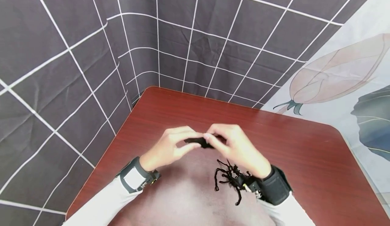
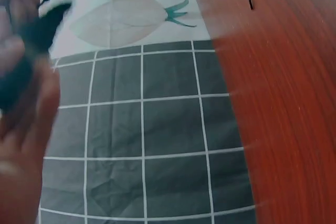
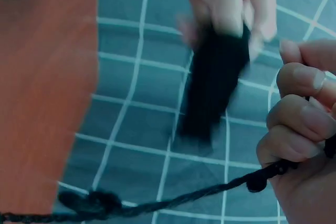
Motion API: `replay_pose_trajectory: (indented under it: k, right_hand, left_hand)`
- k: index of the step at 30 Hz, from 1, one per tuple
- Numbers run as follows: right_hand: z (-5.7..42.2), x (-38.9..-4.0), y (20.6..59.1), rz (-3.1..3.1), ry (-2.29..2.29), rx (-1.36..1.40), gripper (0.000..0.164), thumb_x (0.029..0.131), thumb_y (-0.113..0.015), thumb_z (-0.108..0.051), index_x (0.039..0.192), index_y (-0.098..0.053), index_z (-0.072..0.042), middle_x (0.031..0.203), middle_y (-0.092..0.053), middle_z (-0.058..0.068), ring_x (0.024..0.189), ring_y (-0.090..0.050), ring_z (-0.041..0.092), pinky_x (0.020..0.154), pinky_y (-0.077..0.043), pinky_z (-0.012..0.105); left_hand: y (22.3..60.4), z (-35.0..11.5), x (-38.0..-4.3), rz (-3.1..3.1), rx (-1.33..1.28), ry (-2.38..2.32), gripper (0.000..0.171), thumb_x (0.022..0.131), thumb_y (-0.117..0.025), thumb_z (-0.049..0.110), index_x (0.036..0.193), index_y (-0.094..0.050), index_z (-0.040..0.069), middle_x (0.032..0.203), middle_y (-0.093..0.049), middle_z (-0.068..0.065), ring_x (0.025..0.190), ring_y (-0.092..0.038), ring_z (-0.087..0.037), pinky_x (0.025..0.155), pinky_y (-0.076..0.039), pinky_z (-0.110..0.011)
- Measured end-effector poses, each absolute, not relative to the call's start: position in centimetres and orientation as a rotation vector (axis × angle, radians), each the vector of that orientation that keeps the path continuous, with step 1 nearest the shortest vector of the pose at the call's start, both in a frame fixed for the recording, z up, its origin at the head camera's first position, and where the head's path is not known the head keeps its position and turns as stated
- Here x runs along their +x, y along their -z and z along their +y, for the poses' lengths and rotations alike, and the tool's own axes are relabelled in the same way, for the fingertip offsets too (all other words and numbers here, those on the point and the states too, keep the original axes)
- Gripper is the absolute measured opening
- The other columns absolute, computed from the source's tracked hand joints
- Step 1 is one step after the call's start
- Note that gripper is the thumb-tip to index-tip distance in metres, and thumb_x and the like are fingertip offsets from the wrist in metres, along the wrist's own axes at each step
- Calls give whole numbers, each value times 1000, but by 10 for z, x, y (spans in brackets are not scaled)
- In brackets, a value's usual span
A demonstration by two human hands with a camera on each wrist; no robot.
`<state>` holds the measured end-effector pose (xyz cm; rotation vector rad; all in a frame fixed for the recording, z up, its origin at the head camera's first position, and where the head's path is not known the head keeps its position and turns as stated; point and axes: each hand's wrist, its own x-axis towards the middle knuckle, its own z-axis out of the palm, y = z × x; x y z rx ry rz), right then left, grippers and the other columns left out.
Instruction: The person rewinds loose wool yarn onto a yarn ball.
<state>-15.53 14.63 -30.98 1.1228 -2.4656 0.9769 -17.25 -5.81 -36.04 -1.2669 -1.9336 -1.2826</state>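
- A black piece (image 3: 215, 87) is held up between the two hands, above the red-brown table (image 1: 289, 144).
- It is gripped by the left hand (image 1: 169, 147), its fingers and thumb pinched over one end.
- By the curled fingers of the right hand (image 1: 236, 148), a black braided cord (image 3: 173, 201) is held (what the fingertips pinch cannot be told).
- Near the right wrist, dark knotted strands (image 1: 234, 179) are seen; whether they are hung or laid down cannot be told.
- Wrist straps (image 1: 133, 178) are worn over white sleeves (image 1: 102, 202).
- Beyond, the table is bordered by a grey gridded cloth (image 1: 210, 46) and a flower-printed cloth (image 1: 359, 19).
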Motion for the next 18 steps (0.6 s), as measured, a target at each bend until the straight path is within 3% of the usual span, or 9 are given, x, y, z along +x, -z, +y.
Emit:
replay_pose_trajectory:
  k: [5,11,15,18]
  right_hand:
    - [153,-166,298,-2460,-1216,1071,11,89,-61,-17,80,-68,-18,65,-57,-8,49,-41,7,44,-36,21]
    - [139,-155,317,-2510,-1534,1024,15,90,-52,2,83,-64,-5,70,-56,2,62,-48,10,56,-44,24]
    - [135,-152,334,-2549,-1362,1070,18,94,-51,-8,80,-62,-11,68,-55,-3,59,-43,5,54,-42,23]
    - [138,-154,333,-2497,-1194,1119,16,93,-55,-17,79,-63,-17,66,-56,-7,56,-43,4,51,-40,22]
  left_hand:
    - [335,-58,-154,-1860,-1371,1510,26,68,-74,-5,94,-69,0,82,-70,-8,77,-61,-7,68,-52,-21]
    - [336,-54,-161,-1740,-1156,1607,25,65,-77,-5,88,-67,-2,82,-70,-14,75,-63,-13,61,-54,-25]
    - [350,-57,-174,-1847,-933,1473,22,71,-77,7,90,-68,5,86,-71,-6,69,-57,-10,57,-48,-24]
    - [356,-61,-178,-1980,-905,1352,20,73,-76,11,91,-69,7,86,-70,-4,68,-54,-8,55,-46,-26]
